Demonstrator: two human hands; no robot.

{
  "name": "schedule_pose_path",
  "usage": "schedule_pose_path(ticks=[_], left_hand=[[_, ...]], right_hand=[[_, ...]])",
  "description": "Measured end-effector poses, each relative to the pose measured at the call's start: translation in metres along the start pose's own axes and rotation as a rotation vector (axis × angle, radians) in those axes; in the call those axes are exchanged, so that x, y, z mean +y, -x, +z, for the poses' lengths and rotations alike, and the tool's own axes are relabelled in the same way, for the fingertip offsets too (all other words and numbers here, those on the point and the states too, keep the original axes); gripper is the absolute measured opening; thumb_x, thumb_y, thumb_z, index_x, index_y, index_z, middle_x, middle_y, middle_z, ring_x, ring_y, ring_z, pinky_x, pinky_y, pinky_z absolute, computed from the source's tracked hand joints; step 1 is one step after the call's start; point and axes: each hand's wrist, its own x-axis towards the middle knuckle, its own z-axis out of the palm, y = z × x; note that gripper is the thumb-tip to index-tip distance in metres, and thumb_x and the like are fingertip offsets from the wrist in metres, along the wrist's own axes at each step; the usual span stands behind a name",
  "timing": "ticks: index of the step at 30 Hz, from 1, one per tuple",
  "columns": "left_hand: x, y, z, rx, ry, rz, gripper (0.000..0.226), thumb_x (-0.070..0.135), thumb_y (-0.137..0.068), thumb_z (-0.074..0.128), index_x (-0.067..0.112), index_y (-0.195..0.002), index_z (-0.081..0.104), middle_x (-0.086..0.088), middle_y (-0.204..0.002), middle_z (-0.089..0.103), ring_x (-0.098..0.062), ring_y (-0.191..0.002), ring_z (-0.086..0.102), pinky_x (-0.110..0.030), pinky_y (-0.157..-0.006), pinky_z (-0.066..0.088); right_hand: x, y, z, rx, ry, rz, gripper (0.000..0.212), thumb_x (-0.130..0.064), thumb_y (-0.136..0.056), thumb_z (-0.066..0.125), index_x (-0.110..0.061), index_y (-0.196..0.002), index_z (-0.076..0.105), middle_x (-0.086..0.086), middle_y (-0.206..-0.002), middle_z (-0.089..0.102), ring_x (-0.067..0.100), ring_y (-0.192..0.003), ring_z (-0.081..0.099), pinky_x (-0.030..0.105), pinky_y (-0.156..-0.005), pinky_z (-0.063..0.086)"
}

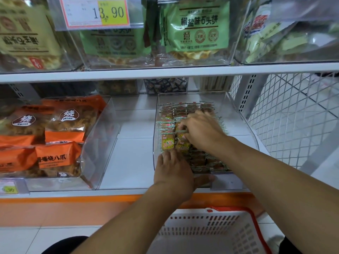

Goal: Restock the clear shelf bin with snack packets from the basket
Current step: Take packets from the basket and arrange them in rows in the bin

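While your left hand (173,169) lies flat with straight fingers against the front packets (167,143) to keep the rows from sliding, your right hand (201,131) pinches one into line inside the clear bin (238,114); the basket (216,233) waits below.

The right hand (201,131) covers several snack packets (167,143) in the clear bin (244,121), and its fingertips are hidden among them. The basket (211,233) is cut off by the bottom edge. Small print on the price tag (95,11) is unreadable.
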Motion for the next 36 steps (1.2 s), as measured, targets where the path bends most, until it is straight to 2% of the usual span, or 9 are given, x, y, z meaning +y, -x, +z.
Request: schedule_pose_path(ticks=[6,11,14,17,20,22,25,32,36], left_hand=[[-0.001,0.000,0.001,0.004,-0.046,0.012,0.115,0.092,-0.077,0.025,0.006,-0.153,0.028,-0.012,-0.155,0.035,-0.030,-0.142,0.030,-0.041,-0.121,0.025],[-0.002,-0.001,-0.002,0.003,0.021,0.018,0.118,0.093,-0.074,0.031,0.008,-0.154,0.024,-0.011,-0.153,0.034,-0.029,-0.141,0.031,-0.041,-0.121,0.026],[-0.002,-0.002,-0.005,-0.027,0.110,0.008,0.122,0.096,-0.069,0.034,0.011,-0.155,0.023,-0.010,-0.152,0.034,-0.029,-0.141,0.030,-0.043,-0.121,0.027],[-0.003,-0.002,-0.007,-0.051,0.140,-0.006,0.122,0.097,-0.067,0.031,0.011,-0.154,0.024,-0.009,-0.149,0.035,-0.029,-0.139,0.030,-0.043,-0.120,0.028],[-0.001,-0.003,-0.008,-0.071,0.110,-0.021,0.123,0.097,-0.067,0.028,0.010,-0.154,0.026,-0.011,-0.148,0.034,-0.030,-0.139,0.029,-0.043,-0.118,0.030],[0.000,-0.004,-0.009,-0.083,0.081,-0.019,0.125,0.097,-0.066,0.023,0.010,-0.155,0.025,-0.012,-0.150,0.033,-0.031,-0.142,0.027,-0.044,-0.118,0.031],[0.001,-0.003,-0.013,-0.122,0.053,0.015,0.129,0.095,-0.057,0.010,0.017,-0.160,0.022,-0.013,-0.158,0.027,-0.034,-0.147,0.020,-0.047,-0.119,0.028],[0.001,-0.004,-0.011,-0.105,0.046,0.001,0.105,0.088,-0.083,0.035,0.014,-0.157,0.025,-0.012,-0.150,0.033,-0.031,-0.140,0.028,-0.045,-0.117,0.032],[0.001,-0.004,-0.008,-0.077,0.066,-0.012,0.087,0.073,-0.093,0.048,0.014,-0.154,0.030,-0.011,-0.150,0.034,-0.029,-0.139,0.029,-0.043,-0.115,0.034]], right_hand=[[0.000,0.003,-0.001,-0.014,-0.126,0.017,0.020,-0.023,-0.087,0.075,-0.028,-0.102,0.063,-0.010,-0.095,0.062,0.017,-0.102,0.052,0.034,-0.083,0.035],[0.015,-0.008,-0.035,0.115,-0.466,0.170,0.033,-0.019,-0.097,0.065,-0.026,-0.129,0.062,-0.007,-0.105,0.060,0.010,-0.081,0.057,0.018,-0.065,0.042],[0.021,-0.005,-0.048,0.172,-0.902,0.434,0.018,-0.017,-0.095,0.066,-0.030,-0.107,0.069,-0.006,-0.105,0.069,0.009,-0.081,0.062,0.022,-0.067,0.048],[0.022,0.010,-0.046,0.020,-1.231,0.622,0.007,-0.006,-0.091,0.065,-0.010,-0.086,0.069,0.005,-0.084,0.074,0.014,-0.073,0.058,0.027,-0.065,0.044],[0.018,0.027,-0.038,-0.221,-1.321,0.600,0.014,0.004,-0.091,0.064,-0.006,-0.101,0.063,0.017,-0.094,0.075,0.020,-0.075,0.065,0.029,-0.065,0.052],[0.012,0.035,-0.031,-0.335,-1.187,0.538,0.034,0.003,-0.091,0.066,-0.017,-0.117,0.057,0.018,-0.108,0.073,0.028,-0.088,0.070,0.041,-0.083,0.058],[0.000,0.040,-0.027,-0.357,-0.798,0.393,0.028,-0.010,-0.090,0.068,-0.030,-0.107,0.059,0.003,-0.100,0.073,0.032,-0.098,0.069,0.052,-0.090,0.054],[-0.006,0.041,-0.020,-0.236,-0.485,0.250,0.046,-0.019,-0.088,0.076,-0.027,-0.121,0.044,0.001,-0.094,0.064,0.015,-0.078,0.062,0.036,-0.067,0.051],[-0.006,0.040,-0.009,-0.230,-0.359,0.182,0.065,-0.012,-0.089,0.074,-0.022,-0.147,0.047,0.006,-0.134,0.060,0.023,-0.121,0.058,0.028,-0.088,0.045]])
